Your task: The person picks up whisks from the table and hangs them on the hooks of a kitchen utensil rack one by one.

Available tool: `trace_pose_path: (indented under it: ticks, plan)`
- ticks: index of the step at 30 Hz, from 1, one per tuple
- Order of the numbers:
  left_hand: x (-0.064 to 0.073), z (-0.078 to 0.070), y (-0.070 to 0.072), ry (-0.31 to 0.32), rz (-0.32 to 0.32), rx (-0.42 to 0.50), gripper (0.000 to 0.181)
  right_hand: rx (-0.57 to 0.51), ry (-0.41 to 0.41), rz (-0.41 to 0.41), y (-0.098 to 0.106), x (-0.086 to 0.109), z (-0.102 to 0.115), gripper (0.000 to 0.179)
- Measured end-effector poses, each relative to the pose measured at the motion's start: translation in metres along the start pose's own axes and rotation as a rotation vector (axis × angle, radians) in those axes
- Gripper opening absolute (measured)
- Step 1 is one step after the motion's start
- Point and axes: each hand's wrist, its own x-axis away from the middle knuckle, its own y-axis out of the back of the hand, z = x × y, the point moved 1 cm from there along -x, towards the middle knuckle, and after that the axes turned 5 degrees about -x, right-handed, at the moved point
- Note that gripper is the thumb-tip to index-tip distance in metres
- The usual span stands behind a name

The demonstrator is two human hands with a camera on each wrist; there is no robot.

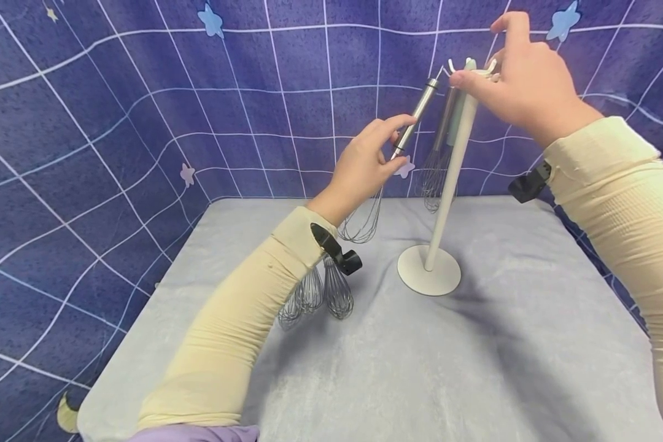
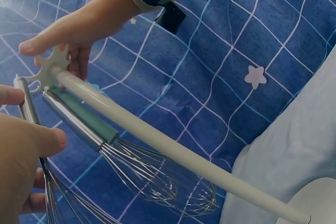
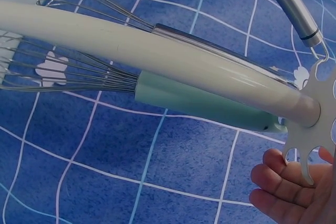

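Note:
My left hand [image 1: 364, 156] grips a whisk [image 1: 418, 116] with a metal handle, its wires hanging down. The wire loop on its handle end meets one hook of a white whisk stand [image 1: 451, 172]. At the top of that stand, my right hand [image 1: 538, 86] holds the hooked plate [image 3: 310, 145], thumb on one side and curled fingers below. Two other whisks hang there: a green-handled whisk [image 3: 199, 103] and a second metal-handled whisk [image 2: 76, 121]. In the left wrist view the stand's pole slants across the frame.
Several wire whisks [image 1: 338, 291] lie on the grey-covered table [image 1: 420, 368], partly hidden behind the left forearm. The stand's round base [image 1: 414, 270] rests farther back on the table. A blue grid-patterned curtain [image 1: 226, 110] hangs behind and at the left.

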Motion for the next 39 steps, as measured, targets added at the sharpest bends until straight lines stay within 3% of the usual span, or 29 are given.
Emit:
trace_pose_path:
  ticks: [4,11,14,21,30,39]
  plan:
    - [0.000,-0.001,-0.002,-0.021,-0.018,-0.012,0.058,0.005,0.004,-0.006,-0.001,-0.001,0.000,0.097]
    - [0.000,-0.004,-0.010,-0.067,-0.022,-0.116,0.055,0.008,0.012,-0.016,0.001,0.000,0.001,0.097]
    - [0.000,-0.005,-0.016,-0.055,-0.022,-0.114,0.056,0.005,0.018,-0.021,0.001,0.001,0.002,0.096]
    - [0.002,-0.006,-0.034,0.030,0.016,-0.034,0.065,0.009,0.012,-0.017,0.001,0.002,0.002,0.095]
    - [0.014,0.008,-0.070,0.142,0.035,0.183,0.082,0.032,0.044,-0.037,-0.001,0.003,0.000,0.093]
    - [0.027,0.017,-0.090,0.135,0.024,0.216,0.081,0.037,0.051,-0.049,-0.002,0.003,-0.001,0.092]
